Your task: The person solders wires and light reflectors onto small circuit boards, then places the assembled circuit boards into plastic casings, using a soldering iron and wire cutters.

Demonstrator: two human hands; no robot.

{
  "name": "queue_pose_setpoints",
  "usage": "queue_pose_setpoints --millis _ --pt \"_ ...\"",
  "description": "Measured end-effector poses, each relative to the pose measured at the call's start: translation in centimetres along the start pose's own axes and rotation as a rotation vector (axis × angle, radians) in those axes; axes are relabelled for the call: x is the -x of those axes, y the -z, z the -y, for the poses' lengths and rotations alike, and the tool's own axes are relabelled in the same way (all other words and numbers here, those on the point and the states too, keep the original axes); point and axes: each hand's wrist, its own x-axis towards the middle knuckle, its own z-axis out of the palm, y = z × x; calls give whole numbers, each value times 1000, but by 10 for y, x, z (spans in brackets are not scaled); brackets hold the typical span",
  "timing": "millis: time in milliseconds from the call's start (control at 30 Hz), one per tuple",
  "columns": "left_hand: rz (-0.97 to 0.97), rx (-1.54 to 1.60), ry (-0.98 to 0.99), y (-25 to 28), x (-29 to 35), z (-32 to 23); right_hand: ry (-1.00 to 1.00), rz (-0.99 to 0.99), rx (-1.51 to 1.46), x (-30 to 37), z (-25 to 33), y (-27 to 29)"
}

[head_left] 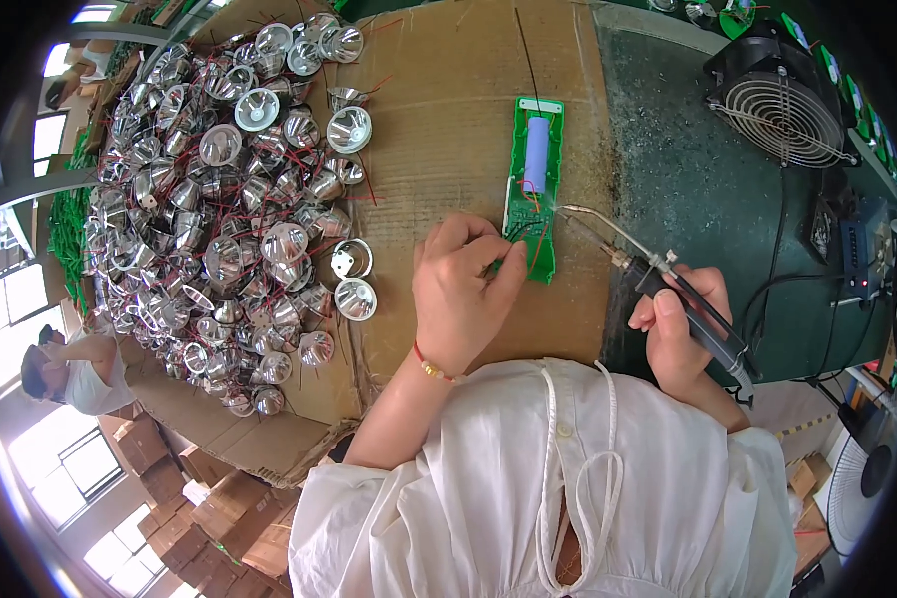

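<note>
A green plastic housing [558, 149] lies lengthwise on the cardboard in front of me. Inside it sit a purple cylindrical battery cell [536, 154] and a small green circuit board [524, 217] with red and black wires. My left hand [465, 279] rests at the board's left edge, thumb and forefinger pinched on a thin black wire [518, 231]. In my right hand [680, 324] is a soldering iron [703, 332] with a thin metal feed tube [608, 221] fixed along it. Its tip end points at the board's upper right, and a wisp of smoke shows there.
A large heap of silver reflector cups [219, 199] with red wires covers the left side. At the far right stand a black fan with a wire grille [782, 120] and a blue control box [864, 249] with cables. Another person [85, 369] sits beyond the heap.
</note>
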Motion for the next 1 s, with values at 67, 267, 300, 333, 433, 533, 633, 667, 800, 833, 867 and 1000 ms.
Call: queue_pose_setpoints --millis 67,267,300,333,433,533,633,667,800,833,867,1000 --pt "1 -2 1 0 0 1 -7 -10 3 -2 -2 1" --pt "26 1 33 3 -2 -3 -3 -46 29 -4 -8 8" --pt "53 2 63 5 -2 -5 3 -56 44 -5 -8 10" --pt "57 1 58 9 -3 -8 4 -63 43 -6 -7 12" --pt "164 282 254 35 -5 -28 15 -103 19 -9 -5 22" --pt "199 214 456 39 -5 -16 -3 -146 19 -13 -7 28" --pt "346 -110 204 20 -6 -17 -74 -190 33 -13 -10 30" --pt "214 -38 170 17 -8 -15 -77 -199 28 -15 -10 30" --pt "102 -7 288 23 -16 -18 -18 -197 4 -18 -11 37" --pt "94 -76 194 24 -14 -22 -35 -189 5 -19 -10 36" --pt "84 -144 101 23 -12 -24 -52 -180 6 -19 -10 36" --pt "77 -292 -64 1 -2 -32 -35 -146 -14 -18 -7 31"
